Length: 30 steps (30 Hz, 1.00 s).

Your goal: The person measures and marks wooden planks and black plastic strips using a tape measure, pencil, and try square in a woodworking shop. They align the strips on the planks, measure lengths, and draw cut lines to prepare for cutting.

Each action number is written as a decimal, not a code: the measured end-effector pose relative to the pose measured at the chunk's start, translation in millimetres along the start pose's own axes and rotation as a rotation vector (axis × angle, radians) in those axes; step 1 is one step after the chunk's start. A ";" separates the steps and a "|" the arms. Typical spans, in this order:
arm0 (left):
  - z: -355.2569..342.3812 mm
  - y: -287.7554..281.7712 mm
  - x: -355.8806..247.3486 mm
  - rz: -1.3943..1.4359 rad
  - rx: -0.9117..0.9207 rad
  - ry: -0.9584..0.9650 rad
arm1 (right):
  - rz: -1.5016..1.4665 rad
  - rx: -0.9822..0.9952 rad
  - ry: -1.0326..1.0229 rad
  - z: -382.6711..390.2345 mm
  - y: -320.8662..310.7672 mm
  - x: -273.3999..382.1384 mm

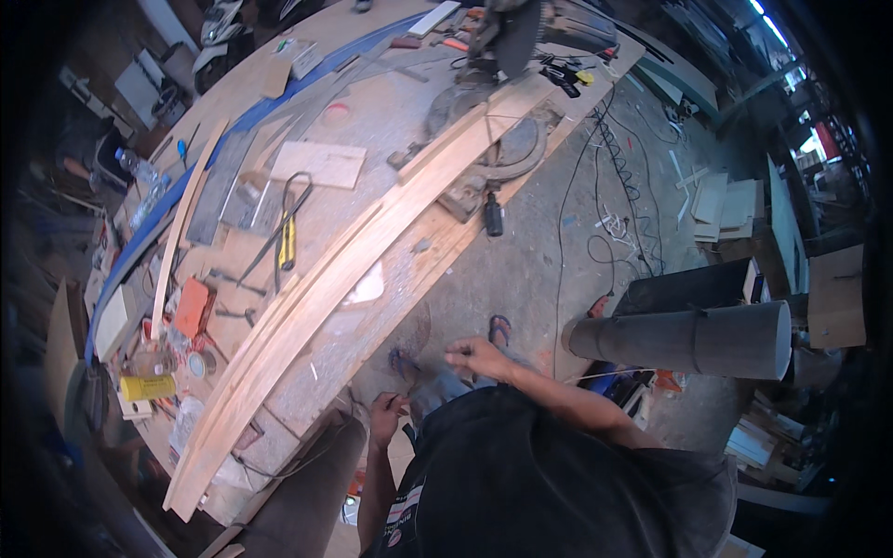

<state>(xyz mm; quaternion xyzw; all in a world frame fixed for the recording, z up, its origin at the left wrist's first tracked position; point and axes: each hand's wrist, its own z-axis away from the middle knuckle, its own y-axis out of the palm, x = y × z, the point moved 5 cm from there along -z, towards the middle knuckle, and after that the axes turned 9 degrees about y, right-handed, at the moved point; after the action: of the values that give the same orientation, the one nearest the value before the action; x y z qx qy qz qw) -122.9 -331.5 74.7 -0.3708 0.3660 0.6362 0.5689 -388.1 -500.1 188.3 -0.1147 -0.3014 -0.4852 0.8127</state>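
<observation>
My right hand (pixel 479 358) is in front of my body, its fingers bent together. Whether anything small sits between them I cannot make out. Lower and to its left, my left hand (pixel 385 415) is curled near the table's front edge, its fingertips partly hidden. Neither touches the long pale wooden board (pixel 307 325), which runs diagonally along the workbench (pixel 437 265). At its far end the board lies across the base of a mitre saw (pixel 526 149), whose dark blade (pixel 518 42) is raised above. The saw's black handle (pixel 493 216) sticks out toward me.
On the bench lie a yellow-and-black cutter (pixel 287 242), a flat wood piece (pixel 321 165), an orange box (pixel 193 308) and a yellow can (pixel 147 387). Cables (pixel 609 167) trail over the floor at right, beside a large grey tube (pixel 684 340). Offcuts (pixel 726 206) are stacked beyond it.
</observation>
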 end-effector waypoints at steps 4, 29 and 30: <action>-52.3 102.1 -84.6 -0.130 0.171 0.130 | -0.099 -0.059 -0.003 9.1 -83.7 -44.1; -404.4 3.4 -386.9 -1.018 -1.077 0.331 | -0.579 -0.767 -0.117 49.8 -625.3 -179.0; -415.0 -4.9 -381.9 -1.035 -1.069 0.309 | -0.590 -0.785 -0.094 44.4 -634.7 -201.3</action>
<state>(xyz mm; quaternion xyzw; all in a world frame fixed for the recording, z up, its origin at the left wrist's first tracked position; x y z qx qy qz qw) -65.4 -872.3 224.1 -0.8055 -0.1371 0.3198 0.4797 -1019.3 -653.1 35.1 -0.3437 -0.1519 -0.7659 0.5217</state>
